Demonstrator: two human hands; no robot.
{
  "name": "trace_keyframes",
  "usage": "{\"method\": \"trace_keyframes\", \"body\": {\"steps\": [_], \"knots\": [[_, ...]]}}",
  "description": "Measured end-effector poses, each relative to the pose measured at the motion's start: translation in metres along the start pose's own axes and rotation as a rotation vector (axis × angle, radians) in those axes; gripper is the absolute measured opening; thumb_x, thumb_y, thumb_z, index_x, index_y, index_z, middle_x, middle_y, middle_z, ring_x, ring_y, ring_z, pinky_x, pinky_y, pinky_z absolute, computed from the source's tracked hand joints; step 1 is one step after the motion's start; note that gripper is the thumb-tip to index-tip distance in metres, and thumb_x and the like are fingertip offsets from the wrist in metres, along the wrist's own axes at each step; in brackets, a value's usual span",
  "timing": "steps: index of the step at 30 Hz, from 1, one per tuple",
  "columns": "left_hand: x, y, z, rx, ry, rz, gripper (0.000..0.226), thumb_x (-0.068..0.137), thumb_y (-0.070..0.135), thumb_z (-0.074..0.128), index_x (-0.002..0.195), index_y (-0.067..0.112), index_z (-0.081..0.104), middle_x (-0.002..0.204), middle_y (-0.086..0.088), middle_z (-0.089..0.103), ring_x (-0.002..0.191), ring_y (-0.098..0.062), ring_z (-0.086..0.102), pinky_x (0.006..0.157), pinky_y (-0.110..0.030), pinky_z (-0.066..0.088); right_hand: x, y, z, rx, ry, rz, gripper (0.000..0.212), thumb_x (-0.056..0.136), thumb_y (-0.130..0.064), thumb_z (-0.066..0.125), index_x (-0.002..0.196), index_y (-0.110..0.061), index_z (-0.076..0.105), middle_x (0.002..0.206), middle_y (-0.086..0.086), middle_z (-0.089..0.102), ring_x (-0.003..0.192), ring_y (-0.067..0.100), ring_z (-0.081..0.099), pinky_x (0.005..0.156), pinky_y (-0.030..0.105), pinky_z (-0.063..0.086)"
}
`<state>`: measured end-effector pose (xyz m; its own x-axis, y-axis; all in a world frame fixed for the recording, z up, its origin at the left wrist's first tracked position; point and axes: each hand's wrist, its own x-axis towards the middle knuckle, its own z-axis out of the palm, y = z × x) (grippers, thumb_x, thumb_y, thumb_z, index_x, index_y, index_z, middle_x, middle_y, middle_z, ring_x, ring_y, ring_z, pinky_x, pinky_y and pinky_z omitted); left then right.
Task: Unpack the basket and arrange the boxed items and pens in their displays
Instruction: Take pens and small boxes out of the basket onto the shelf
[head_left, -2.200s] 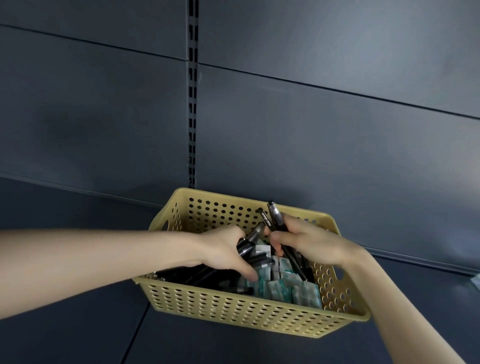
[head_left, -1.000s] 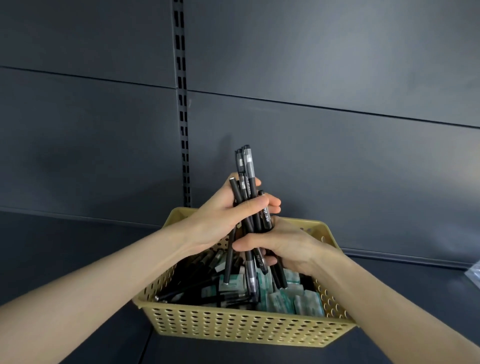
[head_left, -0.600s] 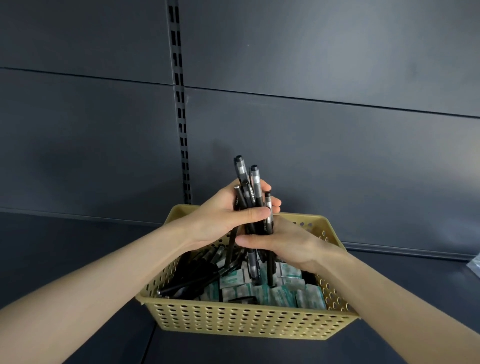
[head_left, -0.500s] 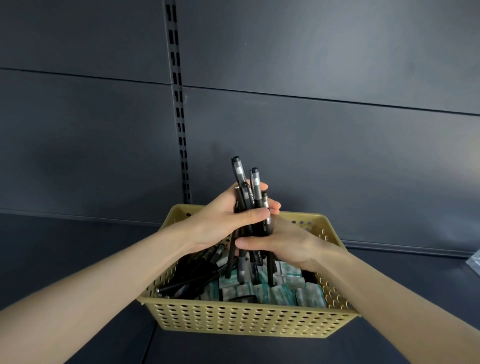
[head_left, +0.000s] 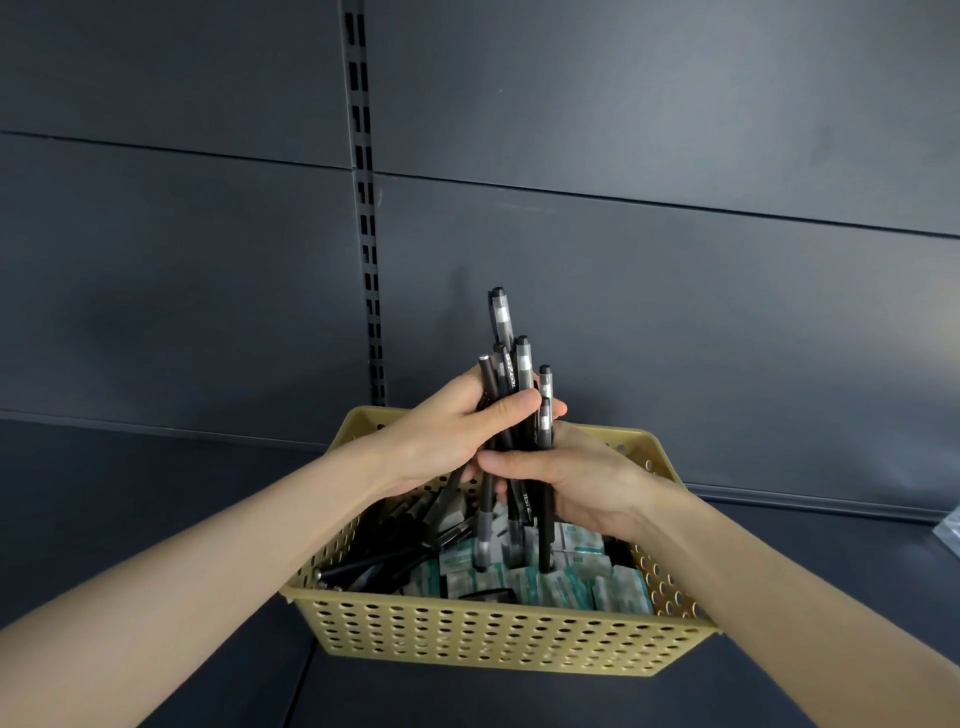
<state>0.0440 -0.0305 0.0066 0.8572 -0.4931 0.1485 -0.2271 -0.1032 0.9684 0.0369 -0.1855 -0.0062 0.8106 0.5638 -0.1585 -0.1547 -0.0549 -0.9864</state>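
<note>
A yellow perforated basket stands on a dark shelf. Inside lie several loose black pens on the left and several small green-and-white boxes on the right. Above the basket I hold an upright bundle of black pens with both hands. My left hand grips the bundle's upper part, thumb across the front. My right hand grips it just below. The pens' lower ends stand on the boxes.
The dark shelf board runs left and right of the basket. A slotted upright splits the dark back panel behind. A clear plastic corner shows at the right edge.
Both hands gathered pens from the basket, stood them up as one bundle, then lowered it a little until the ends rest on the boxes. The pens have slid to uneven heights.
</note>
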Motion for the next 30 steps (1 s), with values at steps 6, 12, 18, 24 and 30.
{"method": "trace_keyframes", "body": {"steps": [6,12,18,24,30], "knots": [[0.001,0.003,0.001,0.06,0.023,0.013,0.041,0.086,0.054,0.044,0.12,0.031,0.047,0.108,0.004,0.068,0.086,-0.018,0.069,0.067,-0.026,0.057,-0.002,-0.005,0.001,0.061,-0.007,0.008,0.004,0.084,-0.011,0.066,0.083,-0.012,0.069,0.077,0.003,0.069,0.066,0.008,0.064,0.061,0.019,0.051],[0.006,0.003,-0.018,-0.012,0.201,0.154,0.082,0.075,0.037,0.069,0.143,0.04,0.024,0.134,0.014,0.05,0.117,-0.003,0.055,0.095,-0.024,0.047,-0.006,-0.009,-0.002,0.046,-0.02,0.078,0.009,0.082,-0.019,0.065,0.076,-0.011,0.066,0.076,0.004,0.066,0.073,0.015,0.062,0.065,0.026,0.052],[0.013,0.008,-0.017,0.21,0.187,0.302,0.041,0.09,0.013,0.061,0.128,0.024,0.051,0.141,0.008,0.044,0.115,-0.006,0.059,0.096,-0.026,0.048,-0.006,-0.008,-0.002,-0.008,-0.004,0.137,0.008,0.085,-0.004,0.063,0.077,-0.005,0.063,0.073,0.008,0.065,0.071,0.019,0.065,0.066,0.026,0.054],[0.006,-0.003,-0.015,0.311,0.213,0.251,0.032,0.09,0.03,0.059,0.122,0.027,0.058,0.119,0.014,0.062,0.105,-0.005,0.062,0.094,-0.027,0.049,-0.008,-0.011,-0.002,-0.153,0.055,0.133,0.018,0.084,-0.012,0.065,0.067,-0.009,0.062,0.067,0.003,0.064,0.063,0.011,0.061,0.056,0.019,0.048],[-0.005,-0.002,-0.02,0.396,0.155,0.146,0.049,0.086,0.045,0.052,0.132,0.028,0.049,0.126,0.017,0.058,0.115,0.006,0.053,0.095,-0.016,0.045,-0.009,-0.011,-0.001,-0.016,0.076,0.133,0.009,0.084,-0.005,0.065,0.077,-0.003,0.06,0.065,0.006,0.062,0.061,0.019,0.062,0.06,0.025,0.053]]}}
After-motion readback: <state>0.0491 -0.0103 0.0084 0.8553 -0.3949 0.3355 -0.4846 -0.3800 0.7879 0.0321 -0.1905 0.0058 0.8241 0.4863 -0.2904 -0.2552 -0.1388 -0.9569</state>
